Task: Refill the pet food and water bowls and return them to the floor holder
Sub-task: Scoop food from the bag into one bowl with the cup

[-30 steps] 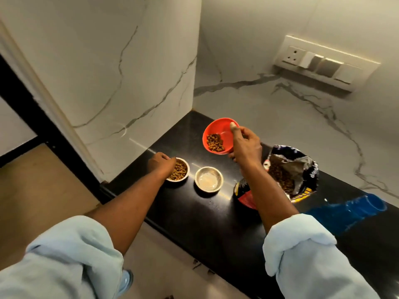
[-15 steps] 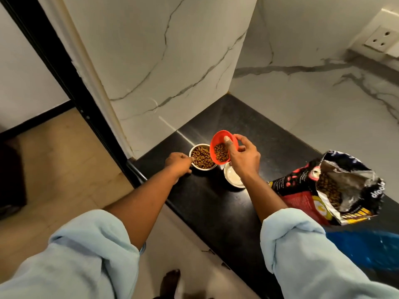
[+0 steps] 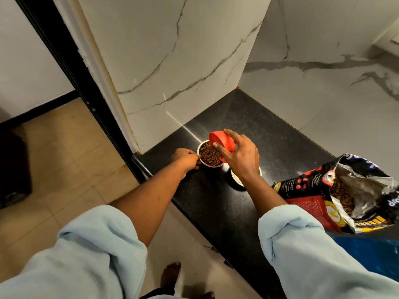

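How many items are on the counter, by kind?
Steel bowls: 2
Red cup: 1
Food bag: 1
Blue item: 1
Total: 5

Only thing with writing on it in front of me is the food bag (image 3: 302, 182), lying open on the counter (image 3: 216, 201). The crumpled dark flap at its far right edge has white brand lettering (image 3: 391, 201), upside down from where I'm standing and cut off by a fold. I can make out something like "doo", not the whole word. The bag's red panel (image 3: 311, 209) has lines of tiny pale print, way too small to read. The yellow ring (image 3: 332, 214) next to it shows no letters I can read.
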